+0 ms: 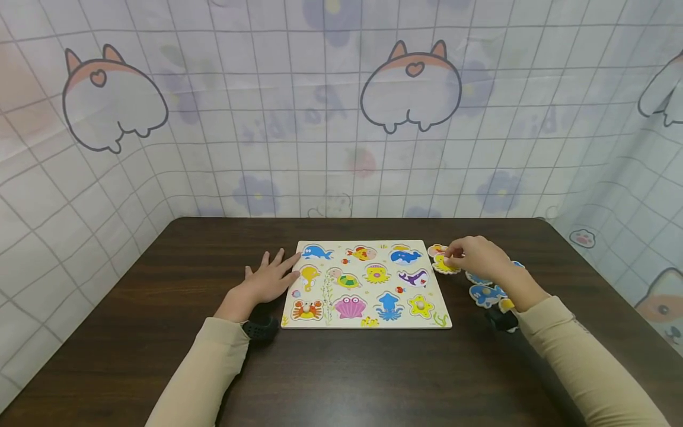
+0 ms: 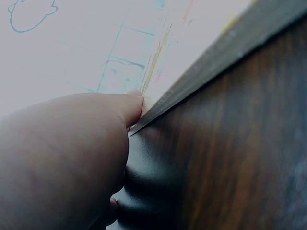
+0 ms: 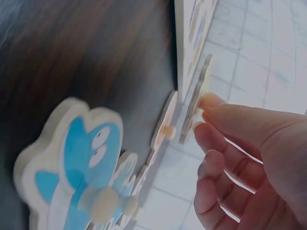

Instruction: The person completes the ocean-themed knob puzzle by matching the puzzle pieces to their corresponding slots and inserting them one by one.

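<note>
A cream wooden puzzle board point(image 1: 433, 286) with printed sea animals lies on the dark table. In its bottom row, a crab piece point(image 1: 308, 309) and a yellow star piece point(image 1: 421, 306) show round knobs. My left hand point(image 1: 262, 283) lies with fingers spread, its thumb and forefinger touching the board's left edge. Just beyond the right edge, my right hand point(image 1: 480, 258) pinches a yellow puzzle piece point(image 1: 445, 264) between thumb and forefinger. In the right wrist view that piece point(image 3: 195, 103) is tilted edge-on and held off the table; its picture is hidden there.
An orange-toned piece point(image 1: 436, 250) lies near the board's right edge. Several more pieces, including a blue one point(image 1: 484, 295), lie under and beside the right forearm; a blue-and-white piece point(image 3: 91, 167) looms close in the right wrist view. A patterned cloth point(image 1: 331, 166) hangs behind the table.
</note>
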{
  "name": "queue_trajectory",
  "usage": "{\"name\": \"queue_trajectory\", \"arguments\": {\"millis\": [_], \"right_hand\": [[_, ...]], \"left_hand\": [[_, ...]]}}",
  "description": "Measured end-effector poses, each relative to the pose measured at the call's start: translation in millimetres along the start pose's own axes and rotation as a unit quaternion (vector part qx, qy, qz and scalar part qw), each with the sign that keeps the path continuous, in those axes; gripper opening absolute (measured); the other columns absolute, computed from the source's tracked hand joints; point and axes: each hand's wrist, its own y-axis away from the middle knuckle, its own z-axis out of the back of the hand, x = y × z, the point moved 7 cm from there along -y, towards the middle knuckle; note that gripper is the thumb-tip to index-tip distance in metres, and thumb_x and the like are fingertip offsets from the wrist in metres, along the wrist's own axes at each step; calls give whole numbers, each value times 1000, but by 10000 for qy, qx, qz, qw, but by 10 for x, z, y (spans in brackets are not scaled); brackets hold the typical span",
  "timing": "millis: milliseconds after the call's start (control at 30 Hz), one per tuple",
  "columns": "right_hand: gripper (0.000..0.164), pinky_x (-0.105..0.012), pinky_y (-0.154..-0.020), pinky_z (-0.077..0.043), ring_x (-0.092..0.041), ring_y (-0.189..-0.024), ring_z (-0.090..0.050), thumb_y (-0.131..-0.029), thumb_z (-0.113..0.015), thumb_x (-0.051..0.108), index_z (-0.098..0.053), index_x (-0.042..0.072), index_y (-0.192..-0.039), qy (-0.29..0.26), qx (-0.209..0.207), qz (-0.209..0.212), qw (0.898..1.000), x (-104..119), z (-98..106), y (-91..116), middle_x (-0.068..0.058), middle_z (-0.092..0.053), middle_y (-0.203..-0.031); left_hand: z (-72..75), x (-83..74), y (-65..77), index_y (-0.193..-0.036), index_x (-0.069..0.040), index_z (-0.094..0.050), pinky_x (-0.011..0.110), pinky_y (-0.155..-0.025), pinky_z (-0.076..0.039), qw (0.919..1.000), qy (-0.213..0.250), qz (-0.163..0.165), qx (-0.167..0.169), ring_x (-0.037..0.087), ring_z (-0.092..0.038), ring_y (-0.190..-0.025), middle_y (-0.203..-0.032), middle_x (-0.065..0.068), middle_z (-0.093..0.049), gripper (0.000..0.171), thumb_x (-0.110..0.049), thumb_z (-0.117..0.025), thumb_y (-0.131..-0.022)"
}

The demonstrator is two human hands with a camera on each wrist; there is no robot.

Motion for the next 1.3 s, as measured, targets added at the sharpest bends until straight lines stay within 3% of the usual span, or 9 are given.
{"name": "queue_trajectory", "arguments": {"millis": [500,767,1300], "right_hand": [[22,-35,-63,-47,-21,-72,-56,-97,-74,21,-77,3,-109,15,-107,89,9999,297,-13,-215,-1,-68,-84],[20,-38,-70,-50,-21,-76,-58,-96,-74,21,-78,4,-106,-70,-55,152,9998,449,-89,-299,-3,-69,-86],[16,-33,-66,-48,-19,-77,-58,-96,-75,21,-79,8,-105,-227,125,205,9995,720,-274,-424,-2,-70,-92]], "left_hand": [[27,-1,1,-166,-20,-22,81,-108,1,10000,-33,21,-44,53,3,-151,-169,24,-7,62,-45,-39,-111],[15,-2,-6,-166,-20,-22,82,-107,3,10000,27,-83,-20,53,4,-151,-169,24,-6,62,-44,-38,-111],[5,-11,2,-166,-21,-22,82,-107,3,9999,64,-108,0,53,4,-151,-169,24,-6,61,-44,-38,-112]]}}
